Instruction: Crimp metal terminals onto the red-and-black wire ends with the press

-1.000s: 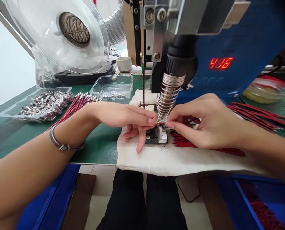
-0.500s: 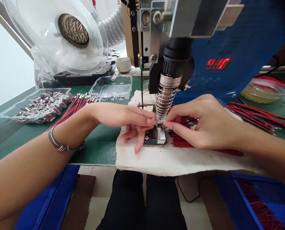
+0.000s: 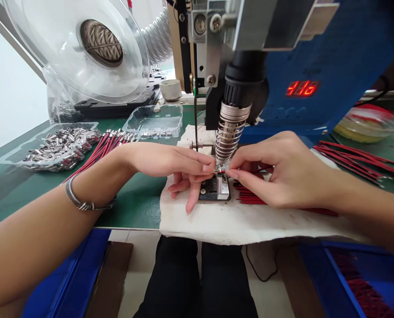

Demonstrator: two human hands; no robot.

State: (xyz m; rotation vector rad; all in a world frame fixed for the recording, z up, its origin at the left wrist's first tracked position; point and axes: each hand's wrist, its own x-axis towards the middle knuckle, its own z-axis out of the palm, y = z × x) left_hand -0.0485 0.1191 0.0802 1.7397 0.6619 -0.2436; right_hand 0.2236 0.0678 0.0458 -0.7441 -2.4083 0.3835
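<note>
My right hand (image 3: pixel 269 170) pinches a red-and-black wire (image 3: pixel 225 172) between thumb and forefinger, its end at the small metal fixture (image 3: pixel 223 187) under the soldering machine's tip. From the other side my left hand (image 3: pixel 180 165) is closed in a pinch at the same spot, its other fingers hanging loose. What its fingertips hold is hidden. Just above both pinches is the iron's spring-wrapped tip (image 3: pixel 233 128). More red-and-black wires (image 3: pixel 250 194) lie on the white cloth (image 3: pixel 210 225) beneath my right hand.
On the left stand a clear tray of small metal cylinders (image 3: pixel 62 145), wires with metal ends (image 3: pixel 99 152) and another clear tray (image 3: pixel 155 121). A clear fume hood (image 3: pixel 64 48) is behind them. The blue machine housing (image 3: pixel 316 62) fills the back right, near loose wires (image 3: pixel 356 161).
Both hands keep almost the same position at the fixture. The red digits on the blue housing's display have changed.
</note>
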